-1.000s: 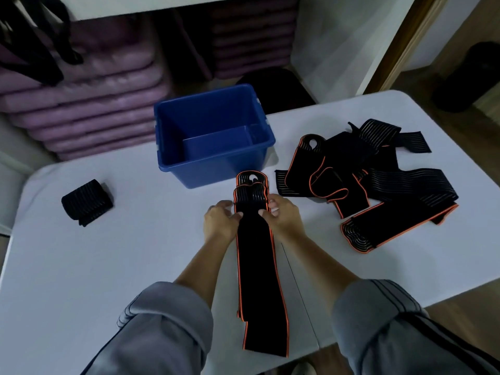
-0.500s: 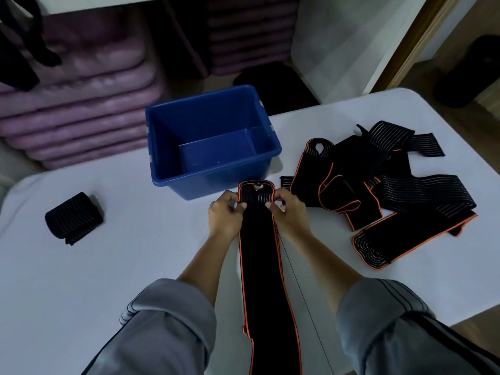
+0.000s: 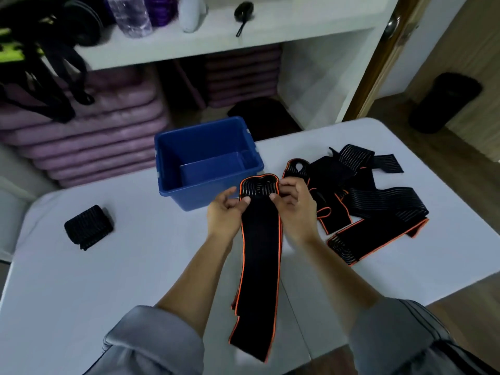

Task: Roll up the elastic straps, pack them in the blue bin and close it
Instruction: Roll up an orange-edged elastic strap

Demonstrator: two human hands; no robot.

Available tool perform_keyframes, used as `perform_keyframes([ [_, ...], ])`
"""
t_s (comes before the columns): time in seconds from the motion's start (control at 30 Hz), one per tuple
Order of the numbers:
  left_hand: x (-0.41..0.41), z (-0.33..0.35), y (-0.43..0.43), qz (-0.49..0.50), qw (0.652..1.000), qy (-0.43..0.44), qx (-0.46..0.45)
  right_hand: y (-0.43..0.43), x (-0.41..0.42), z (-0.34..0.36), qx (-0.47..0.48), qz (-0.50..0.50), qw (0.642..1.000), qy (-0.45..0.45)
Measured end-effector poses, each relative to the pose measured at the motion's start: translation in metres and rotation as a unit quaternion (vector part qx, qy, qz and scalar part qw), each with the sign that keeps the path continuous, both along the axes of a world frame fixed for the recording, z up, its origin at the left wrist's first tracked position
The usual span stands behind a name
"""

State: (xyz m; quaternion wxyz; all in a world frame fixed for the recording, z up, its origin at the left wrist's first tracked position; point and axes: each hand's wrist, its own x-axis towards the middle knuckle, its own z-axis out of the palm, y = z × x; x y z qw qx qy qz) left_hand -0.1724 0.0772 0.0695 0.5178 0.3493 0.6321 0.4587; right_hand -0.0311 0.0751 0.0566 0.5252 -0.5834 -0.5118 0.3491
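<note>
A long black elastic strap with orange edging (image 3: 259, 255) runs down the middle of the white table (image 3: 130, 269) toward me. My left hand (image 3: 223, 215) and my right hand (image 3: 293, 207) pinch its far end from either side, lifted just in front of the blue bin (image 3: 169, 169). The bin is open and looks empty; no lid is in view. A finished black roll (image 3: 88, 227) lies at the left of the table. A loose pile of unrolled straps (image 3: 370, 201) lies to the right of my hands.
Behind the table stands a white shelf (image 3: 216, 41) with bottles and dark gear, and stacked purple mats (image 3: 89, 142) under it. A black cylinder (image 3: 443, 101) stands on the wooden floor at the right, past the table's edge.
My hands have raised the strap's far end off the table and drawn the strap farther forward. The view has tilted up, showing the shelf above.
</note>
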Motion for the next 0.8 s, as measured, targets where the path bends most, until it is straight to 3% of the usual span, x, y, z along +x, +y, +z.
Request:
perform_keyframes([
  [0.13,0.009,0.048,-0.015,-0.037,0.997,-0.055,0.028,-0.018,0.014,0.045,0.043,0.009,0.999,0.004],
  [0.47,0.020,0.154,-0.045,-0.071,0.967,0.087,0.230,-0.056,0.038,0.163,0.185,0.046,0.982,0.015],
  [0.8,0.013,0.178,-0.089,-0.071,0.944,0.164,0.278,-0.098,0.040,0.189,0.201,0.087,0.975,0.024],
])
